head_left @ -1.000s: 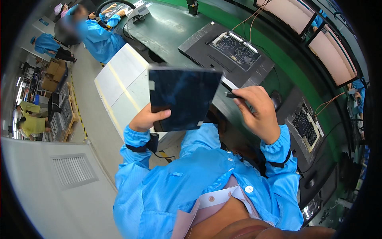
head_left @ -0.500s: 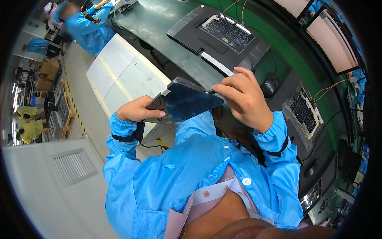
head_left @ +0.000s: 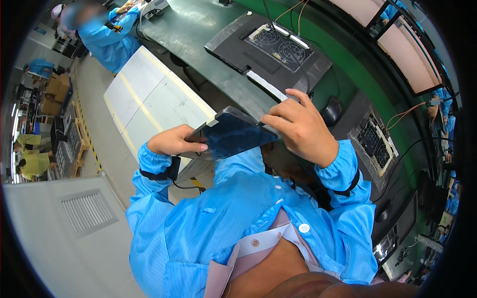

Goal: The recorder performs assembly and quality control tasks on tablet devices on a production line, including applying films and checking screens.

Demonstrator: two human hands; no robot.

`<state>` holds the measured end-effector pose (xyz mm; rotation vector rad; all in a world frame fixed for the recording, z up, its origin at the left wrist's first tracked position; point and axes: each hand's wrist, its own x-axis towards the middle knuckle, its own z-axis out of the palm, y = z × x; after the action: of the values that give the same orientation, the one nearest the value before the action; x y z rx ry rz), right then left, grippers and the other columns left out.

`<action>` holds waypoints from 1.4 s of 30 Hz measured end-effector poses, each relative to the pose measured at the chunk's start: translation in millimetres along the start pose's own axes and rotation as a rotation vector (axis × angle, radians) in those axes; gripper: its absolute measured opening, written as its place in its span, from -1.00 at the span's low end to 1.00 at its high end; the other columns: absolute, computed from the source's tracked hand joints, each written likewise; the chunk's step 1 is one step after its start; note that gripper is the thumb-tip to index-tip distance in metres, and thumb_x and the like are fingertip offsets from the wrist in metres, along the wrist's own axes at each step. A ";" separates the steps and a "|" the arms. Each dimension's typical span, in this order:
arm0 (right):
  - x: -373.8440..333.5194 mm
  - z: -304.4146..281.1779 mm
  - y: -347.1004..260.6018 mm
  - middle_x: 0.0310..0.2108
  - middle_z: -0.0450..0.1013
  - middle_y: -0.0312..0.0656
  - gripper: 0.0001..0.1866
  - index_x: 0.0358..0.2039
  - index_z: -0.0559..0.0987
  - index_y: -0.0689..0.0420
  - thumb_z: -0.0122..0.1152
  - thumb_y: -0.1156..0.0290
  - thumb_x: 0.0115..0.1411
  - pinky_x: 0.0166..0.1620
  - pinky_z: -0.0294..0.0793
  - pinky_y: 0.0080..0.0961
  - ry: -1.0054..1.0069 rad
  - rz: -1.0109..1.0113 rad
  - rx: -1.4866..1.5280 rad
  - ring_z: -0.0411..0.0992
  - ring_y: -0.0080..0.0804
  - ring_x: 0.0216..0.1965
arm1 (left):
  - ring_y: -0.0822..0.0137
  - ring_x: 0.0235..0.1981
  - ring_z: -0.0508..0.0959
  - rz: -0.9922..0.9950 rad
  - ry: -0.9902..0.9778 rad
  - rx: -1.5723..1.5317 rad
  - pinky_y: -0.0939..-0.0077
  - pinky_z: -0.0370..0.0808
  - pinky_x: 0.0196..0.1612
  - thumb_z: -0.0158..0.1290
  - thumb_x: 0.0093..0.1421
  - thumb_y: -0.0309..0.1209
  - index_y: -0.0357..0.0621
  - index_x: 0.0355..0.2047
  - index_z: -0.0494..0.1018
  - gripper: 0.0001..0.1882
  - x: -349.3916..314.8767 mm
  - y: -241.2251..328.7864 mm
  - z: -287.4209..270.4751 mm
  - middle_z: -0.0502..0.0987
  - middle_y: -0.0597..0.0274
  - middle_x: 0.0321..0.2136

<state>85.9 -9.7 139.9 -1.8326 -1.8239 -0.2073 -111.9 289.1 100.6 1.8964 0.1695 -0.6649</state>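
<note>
In front of my chest a flat tablet (head_left: 234,136) with a dark, glossy face is held tilted. My left hand (head_left: 174,140) is closed on its left end, thumb across the near face and fingers behind. My right hand (head_left: 300,126) pinches the tablet's upper right edge between thumb and index finger, with the other fingers curled and one raised. A small pale tab shows at the upper left corner. Whatever lies right under the right fingertips is too small to make out.
Beyond the hands runs a green bench (head_left: 198,42) bearing a black fixture (head_left: 268,52) with a fan-patterned plate, a second fixture (head_left: 372,139) and a black mouse (head_left: 332,110). A white taped board (head_left: 154,94) stands left. A co-worker in blue (head_left: 109,42) is at the far left.
The tablet has tipped slightly and sits a little lower, and my right fingers have shifted slightly left along its edge. Both hands keep their hold.
</note>
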 end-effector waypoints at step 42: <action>-17.0 101.1 124.6 0.01 0.44 -0.15 -0.66 0.08 0.36 0.09 0.13 0.29 0.37 -0.05 0.61 -0.25 0.933 1.169 1.632 0.49 -0.23 -0.02 | -0.23 0.43 -0.11 0.330 0.539 0.599 -0.06 -0.18 0.43 0.46 -0.32 0.20 -0.13 0.40 0.06 0.36 271.4 40.0 -112.3 -0.06 -0.26 0.39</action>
<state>178.2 30.9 13.9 -0.8746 0.1460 0.5946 172.2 322.0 22.8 2.5761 -0.0110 0.0522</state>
